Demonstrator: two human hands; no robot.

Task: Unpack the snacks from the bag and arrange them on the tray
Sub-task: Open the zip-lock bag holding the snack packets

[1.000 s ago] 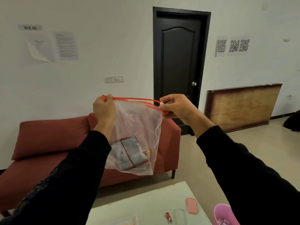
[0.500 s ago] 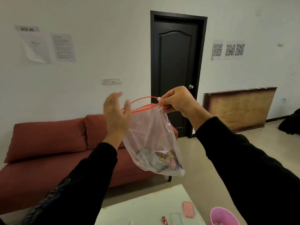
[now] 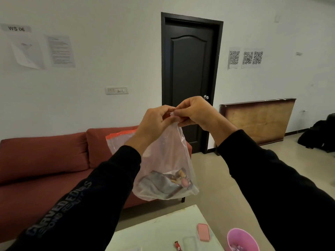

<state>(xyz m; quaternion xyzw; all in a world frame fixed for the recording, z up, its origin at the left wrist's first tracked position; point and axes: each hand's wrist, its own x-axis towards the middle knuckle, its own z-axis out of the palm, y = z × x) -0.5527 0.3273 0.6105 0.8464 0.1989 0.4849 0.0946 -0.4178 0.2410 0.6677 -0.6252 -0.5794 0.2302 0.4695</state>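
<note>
Snacks (image 3: 168,180) lie bunched in the bottom of a clear plastic bag (image 3: 163,160) that hangs in the air above the near end of a white surface (image 3: 155,230). Several wrapped packets are in there, one greyish, one with a pink spot; their labels are too blurred to read. The bag's red zip strip (image 3: 120,134) droops to the left behind the left wrist. At the top, both hands meet on the bag's gathered upper corner. The left hand (image 3: 154,122) has its fingers curled and pinches the plastic from the left. The right hand (image 3: 195,111) has its fingers curled too and pinches the same spot from the right, with a small white tab showing between the two thumbs. The hands touch each other there. Both arms wear black sleeves; the left sleeve (image 3: 72,205) carries grey lettering.

On the surface below lie a pink phone-shaped case (image 3: 203,232), a clear flat case (image 3: 189,241) beside it and a small red packet (image 3: 177,245). A pink bucket (image 3: 243,240) stands just to the right of the surface. Behind the bag stands a red sofa (image 3: 45,160) against a white wall, with a dark door (image 3: 190,69) to its right and a wooden board (image 3: 257,120) leaning on the wall beyond.
</note>
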